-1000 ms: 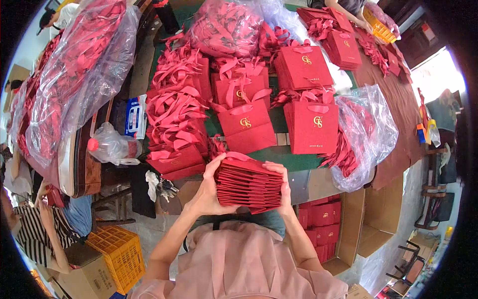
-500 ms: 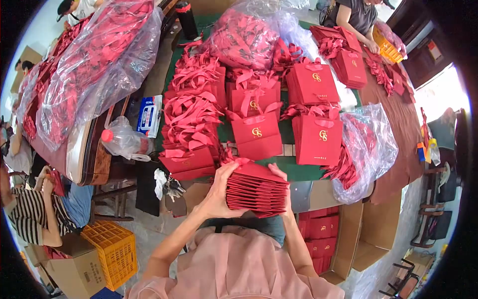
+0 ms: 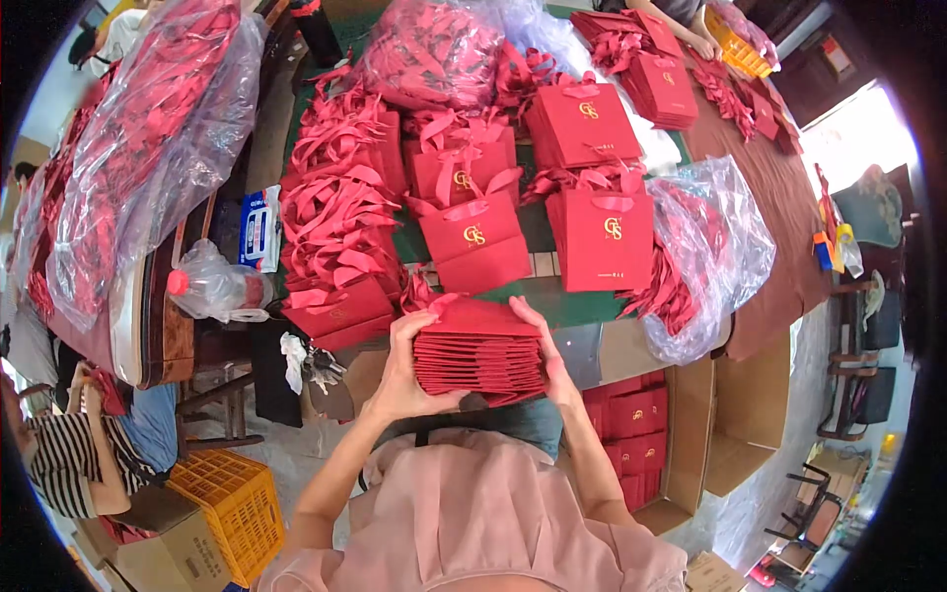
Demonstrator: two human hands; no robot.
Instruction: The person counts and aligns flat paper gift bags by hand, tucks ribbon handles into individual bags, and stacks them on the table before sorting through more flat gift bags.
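Note:
A thick stack of folded red paper gift bags [image 3: 478, 363] is held between my two hands at the table's near edge, bag edges facing me. My left hand [image 3: 402, 370] wraps the stack's left side, thumb on top and fingers beneath. On the right side, my right hand [image 3: 548, 355] presses with its fingers along the edge. Just beyond lie a red gift bag stack [image 3: 478, 259] with a gold logo and another bag stack [image 3: 604, 242] to its right. Bags with tangled red ribbon handles [image 3: 340, 232] form a row at the left.
An open cardboard box [image 3: 688, 449] holding red bags stands below the table at right. Clear plastic bags [image 3: 715, 257] of ribbons flank the stacks. A plastic bottle [image 3: 219, 284] and a blue packet [image 3: 259, 232] sit left. A person in stripes [image 3: 74, 464] sits at lower left.
The view has shifted, so the table's contents appear farther left and higher. Both hands still hold the bag stack, which now looks more level.

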